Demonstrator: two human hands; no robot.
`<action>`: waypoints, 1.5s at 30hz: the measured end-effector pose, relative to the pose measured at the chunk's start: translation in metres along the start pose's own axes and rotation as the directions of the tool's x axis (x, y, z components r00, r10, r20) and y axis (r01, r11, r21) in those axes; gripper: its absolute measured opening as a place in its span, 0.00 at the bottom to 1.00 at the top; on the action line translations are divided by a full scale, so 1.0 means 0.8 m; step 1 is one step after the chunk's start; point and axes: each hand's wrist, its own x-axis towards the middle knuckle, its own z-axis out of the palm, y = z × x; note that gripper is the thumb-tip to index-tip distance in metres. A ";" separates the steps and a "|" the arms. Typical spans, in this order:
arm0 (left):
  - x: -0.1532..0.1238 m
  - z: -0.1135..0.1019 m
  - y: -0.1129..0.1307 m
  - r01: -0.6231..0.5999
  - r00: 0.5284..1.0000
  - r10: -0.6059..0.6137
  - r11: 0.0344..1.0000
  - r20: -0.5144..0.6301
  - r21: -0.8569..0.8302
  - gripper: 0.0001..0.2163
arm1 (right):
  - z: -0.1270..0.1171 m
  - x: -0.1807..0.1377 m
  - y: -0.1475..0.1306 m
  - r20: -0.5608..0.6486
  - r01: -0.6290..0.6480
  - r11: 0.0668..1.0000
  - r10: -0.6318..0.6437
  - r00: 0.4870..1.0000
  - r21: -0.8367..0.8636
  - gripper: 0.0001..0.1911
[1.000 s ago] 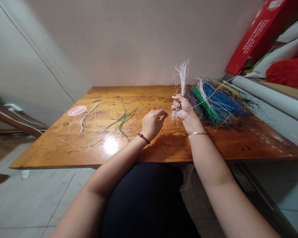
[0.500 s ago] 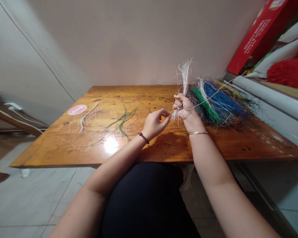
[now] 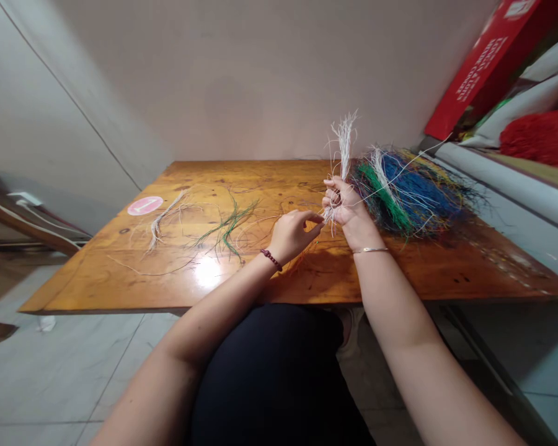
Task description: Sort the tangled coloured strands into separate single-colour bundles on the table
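A bundle of thin white strands (image 3: 345, 145) stands upright in my right hand (image 3: 345, 201), whose fingers are wrapped round it. The frayed top fans out above the fist and a short tuft sticks out below. One long white strand trails off from that fist to the upper right. My left hand (image 3: 295, 232) is just to the left, thumb and forefinger pinched at the lower ends of the bundle. What lies between those fingertips is too fine to make out, though it looks like strand ends. Orange strands (image 3: 302, 257) lie on the table under my left hand.
On the wooden table (image 3: 134, 285) lie a green strand bunch (image 3: 232, 223), a pale strand bunch (image 3: 160, 220) and a round pink sticker (image 3: 145, 205). A large multicoloured strand heap (image 3: 413, 186) lies to the right. Beyond it are a red box (image 3: 478, 68) and red material (image 3: 539, 139).
My left hand has shifted slightly right, bringing its fingertips up to the lower ends of the white bundle. My right hand has moved a little left with the bundle.
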 end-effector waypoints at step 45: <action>0.010 -0.016 -0.007 0.124 0.910 -0.130 0.991 -0.393 -0.041 0.07 | -0.011 0.000 -0.016 -0.032 0.015 1.000 -0.014 0.999 0.019 0.25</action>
